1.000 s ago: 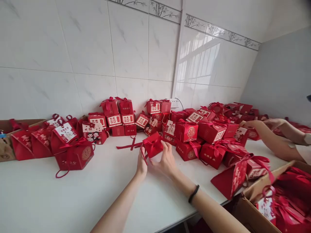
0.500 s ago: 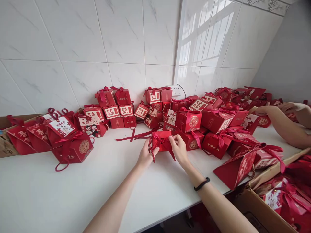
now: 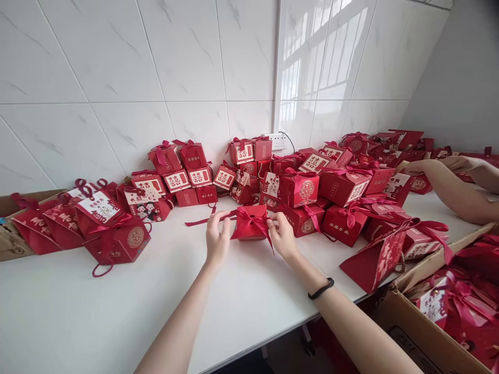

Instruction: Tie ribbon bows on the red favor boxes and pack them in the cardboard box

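A small red gift box (image 3: 251, 224) with a red ribbon bow stands on the white counter (image 3: 117, 301) between my hands. My left hand (image 3: 217, 238) is just left of the box with fingers spread and nothing in them. My right hand (image 3: 281, 236) pinches the ribbon at the box's right side. A black band circles my right wrist.
Many red gift boxes (image 3: 300, 189) are heaped along the tiled wall and to the right. More red bags (image 3: 113, 236) stand at the left. A cardboard carton (image 3: 436, 311) of red boxes sits at lower right. Another person's arms (image 3: 448, 182) reach in from the right.
The box has been set down on the counter and my left hand has let go, its fingers now spread. The view has tilted down slightly.
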Tool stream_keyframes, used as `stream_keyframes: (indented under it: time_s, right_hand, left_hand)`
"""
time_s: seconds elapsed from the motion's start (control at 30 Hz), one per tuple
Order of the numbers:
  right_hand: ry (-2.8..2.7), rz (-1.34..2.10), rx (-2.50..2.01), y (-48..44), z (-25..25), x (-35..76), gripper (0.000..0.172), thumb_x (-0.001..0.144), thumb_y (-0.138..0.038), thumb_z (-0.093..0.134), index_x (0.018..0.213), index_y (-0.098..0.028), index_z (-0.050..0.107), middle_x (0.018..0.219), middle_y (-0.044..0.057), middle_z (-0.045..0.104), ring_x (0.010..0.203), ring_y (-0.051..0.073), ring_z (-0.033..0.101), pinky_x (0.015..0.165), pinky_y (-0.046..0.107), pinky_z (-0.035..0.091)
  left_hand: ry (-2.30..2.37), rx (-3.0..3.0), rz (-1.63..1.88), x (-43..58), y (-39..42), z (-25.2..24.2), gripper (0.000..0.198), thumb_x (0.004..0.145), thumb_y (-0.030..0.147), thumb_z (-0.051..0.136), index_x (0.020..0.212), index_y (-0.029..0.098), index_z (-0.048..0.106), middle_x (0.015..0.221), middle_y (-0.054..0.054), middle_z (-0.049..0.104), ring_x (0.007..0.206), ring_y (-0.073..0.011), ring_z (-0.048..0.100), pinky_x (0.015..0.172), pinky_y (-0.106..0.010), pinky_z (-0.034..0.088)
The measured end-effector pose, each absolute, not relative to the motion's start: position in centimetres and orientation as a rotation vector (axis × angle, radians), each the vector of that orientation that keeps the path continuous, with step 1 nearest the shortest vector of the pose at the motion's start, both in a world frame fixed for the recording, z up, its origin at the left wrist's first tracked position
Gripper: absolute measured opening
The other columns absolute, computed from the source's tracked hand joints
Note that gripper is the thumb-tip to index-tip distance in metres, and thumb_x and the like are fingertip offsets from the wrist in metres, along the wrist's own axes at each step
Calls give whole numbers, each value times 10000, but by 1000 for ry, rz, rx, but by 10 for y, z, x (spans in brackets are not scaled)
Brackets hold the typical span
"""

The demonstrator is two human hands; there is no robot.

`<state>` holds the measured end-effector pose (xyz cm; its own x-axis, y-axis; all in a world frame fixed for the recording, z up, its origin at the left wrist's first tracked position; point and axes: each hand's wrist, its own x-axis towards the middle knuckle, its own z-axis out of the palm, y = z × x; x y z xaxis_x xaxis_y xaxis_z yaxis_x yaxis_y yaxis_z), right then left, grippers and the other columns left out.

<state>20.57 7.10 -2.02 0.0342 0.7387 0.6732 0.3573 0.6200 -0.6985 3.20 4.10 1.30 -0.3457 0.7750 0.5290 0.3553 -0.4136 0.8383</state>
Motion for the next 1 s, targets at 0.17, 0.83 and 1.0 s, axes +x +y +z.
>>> stream_keyframes:
  time_s: [0.17, 0.83, 1.0]
  right_hand:
    - [-1684, 337, -841, 66, -21, 206, 149, 891, -324, 376, 801, -213, 419, 797, 40, 502, 742, 170, 514, 663, 312, 483]
    - [-1724, 356, -716, 56, -13, 202, 109, 804, -242, 424, 706, -222, 382, 767, 33, 480, 731, 167, 496, 635, 297, 467]
    - [-1694, 248, -846, 63, -10, 198, 91, 749, -213, 391, 678, -229, 338, 694, 9, 479, 648, 143, 488, 605, 265, 469]
  left_hand:
    - [1538, 1526, 1691, 47, 37, 13, 350, 746, 513, 583, 861, 196, 489, 767, -13, 544, 727, -167, 549, 702, -290, 449]
    - [1712, 1770, 1695, 42, 34, 7, 287, 790, 511, 484, 826, 226, 480, 630, 20, 471, 602, -164, 506, 592, -273, 427]
    - [1674, 1884, 1770, 38, 41, 7, 253, 756, 505, 514, 770, 254, 480, 743, -20, 546, 706, -200, 556, 677, -330, 482]
